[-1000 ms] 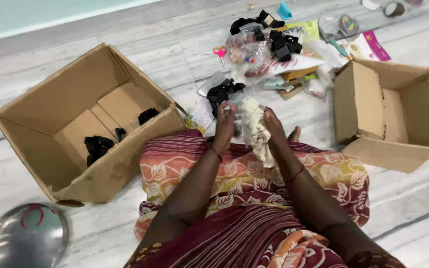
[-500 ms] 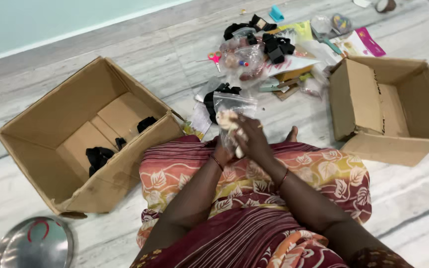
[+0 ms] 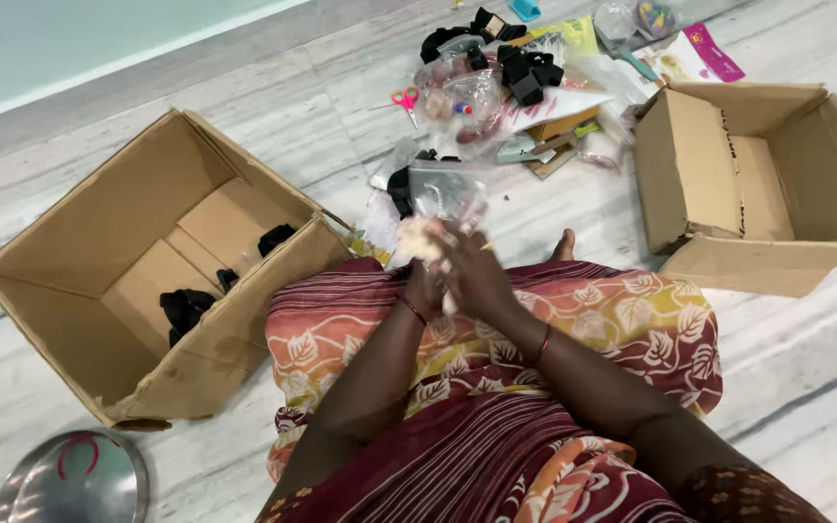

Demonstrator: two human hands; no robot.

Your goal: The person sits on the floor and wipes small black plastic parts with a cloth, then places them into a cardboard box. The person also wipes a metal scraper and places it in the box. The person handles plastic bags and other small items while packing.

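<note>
Head view: my right hand (image 3: 477,276) and left hand (image 3: 425,286) are closed together on a clear plastic bag (image 3: 446,194) of cream cloth (image 3: 417,239), its long axis standing upward from my fingers.

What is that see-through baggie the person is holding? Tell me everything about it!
The clear plastic bag is thin, shiny and crinkled, standing upright over the person's lap. Its top edge is straight, like a sealing strip. A cream, soft-looking bundle sits at its lower part; whether it is fully inside is blurred. The left hand and right hand grip it together from below, above the patterned cloth.
</note>
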